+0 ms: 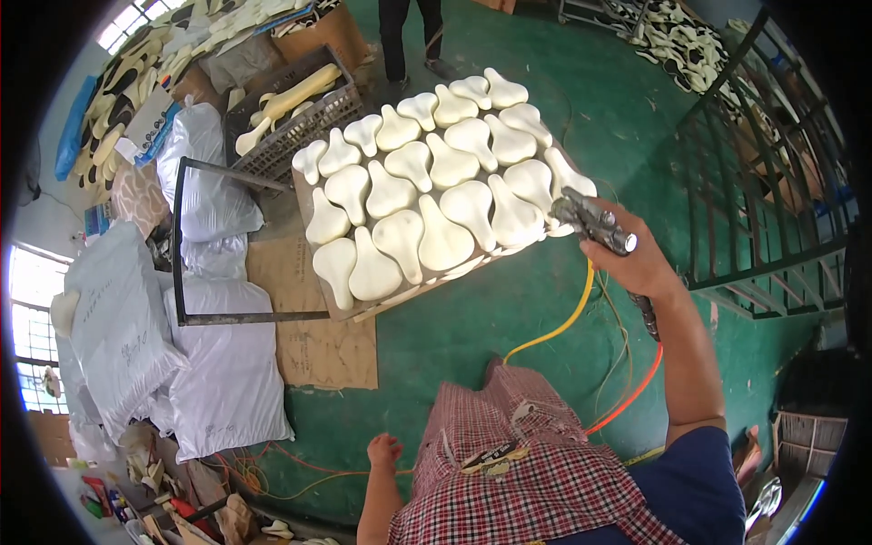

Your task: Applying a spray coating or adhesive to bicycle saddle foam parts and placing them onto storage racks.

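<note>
My right hand (pixel 636 259) is raised and grips a grey metal spray gun (pixel 595 222), whose nozzle points at the right edge of a tilted board (pixel 400 295). Many cream-white saddle-shaped pieces (pixel 427 182) lie in rows on that board. A yellow hose (pixel 563 327) and an orange hose (pixel 631 395) trail from the gun down to the green floor. My left hand (pixel 384 450) hangs low beside my checked apron (pixel 518 463), fingers curled into a fist with nothing in it.
White sacks (pixel 213 363) pile up at the left beside a dark metal frame (pixel 182 245). A wire crate (pixel 291 127) holds more cream pieces. Another person's legs (pixel 404 41) stand at the top. Black metal racks (pixel 772 182) line the right. Cardboard (pixel 318 341) lies on the floor.
</note>
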A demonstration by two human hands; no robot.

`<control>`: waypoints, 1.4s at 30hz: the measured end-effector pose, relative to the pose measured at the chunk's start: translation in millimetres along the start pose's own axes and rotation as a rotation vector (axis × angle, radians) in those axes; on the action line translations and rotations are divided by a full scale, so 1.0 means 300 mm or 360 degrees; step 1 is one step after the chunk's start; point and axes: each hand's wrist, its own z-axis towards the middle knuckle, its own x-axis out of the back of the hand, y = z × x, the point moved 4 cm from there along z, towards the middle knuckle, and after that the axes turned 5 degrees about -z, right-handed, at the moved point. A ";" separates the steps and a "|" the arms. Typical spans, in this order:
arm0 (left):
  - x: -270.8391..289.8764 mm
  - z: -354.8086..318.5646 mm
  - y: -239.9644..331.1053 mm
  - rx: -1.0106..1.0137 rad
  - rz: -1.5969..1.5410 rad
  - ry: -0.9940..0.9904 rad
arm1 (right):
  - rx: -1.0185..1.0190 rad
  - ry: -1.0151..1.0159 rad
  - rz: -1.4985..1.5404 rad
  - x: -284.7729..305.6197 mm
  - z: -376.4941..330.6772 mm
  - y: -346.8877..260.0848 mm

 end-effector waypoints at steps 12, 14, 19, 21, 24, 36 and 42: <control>-0.070 -0.009 -0.001 0.0015 0.0091 -0.0125 | 0.0057 0.0023 0.0004 0.027 -0.023 0.062; -0.063 0.019 -0.003 -0.0029 0.0044 -0.0115 | -0.0077 0.0045 0.0042 0.051 -0.051 0.070; -0.058 0.028 -0.006 0.0009 0.0104 -0.0114 | -0.0183 -0.0006 -0.0065 0.054 -0.150 0.072; -0.054 0.029 0.001 0.0026 0.0139 -0.0112 | -0.0115 -0.0085 -0.0069 0.037 -0.192 0.060; -0.039 0.035 -0.001 0.0006 0.0178 -0.0151 | -0.0078 -0.0057 -0.0181 0.029 -0.221 0.025; 0.015 0.062 -0.005 -0.0003 0.0199 -0.0169 | -0.0095 -0.0128 -0.0319 0.019 -0.362 0.012; 0.030 0.053 -0.010 0.0020 0.0251 -0.0143 | -0.0192 -0.0053 -0.0166 -0.004 -0.352 0.013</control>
